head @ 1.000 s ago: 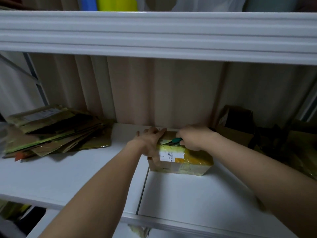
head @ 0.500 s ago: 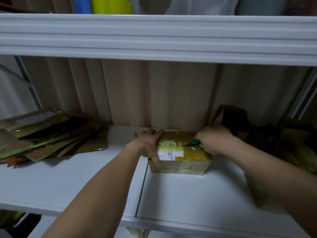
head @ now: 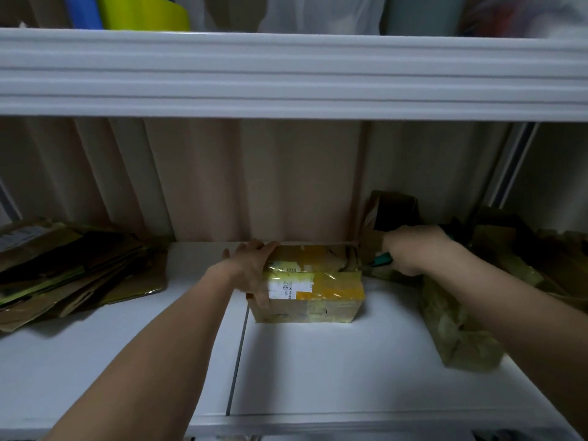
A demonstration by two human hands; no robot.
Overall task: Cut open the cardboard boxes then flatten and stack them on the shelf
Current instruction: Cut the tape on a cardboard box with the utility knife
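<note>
1. One taped cardboard box (head: 310,283) sat on the shelf (head: 318,361), probably light, stiff-walled, its tape slick; its short ends looked the surest hold.
2. Left hand (head: 251,270) clasped its left end.
3. Right hand (head: 412,249), just off its right end, gripped a green-handled cutter (head: 380,259).

Taped cardboard box (head: 313,286) upright, closed, mid-shelf (head: 318,361); flattened stack (head: 70,268) left

The taped cardboard box (head: 313,281) shows "A218" on its top; its white label's print is illegible.
</note>
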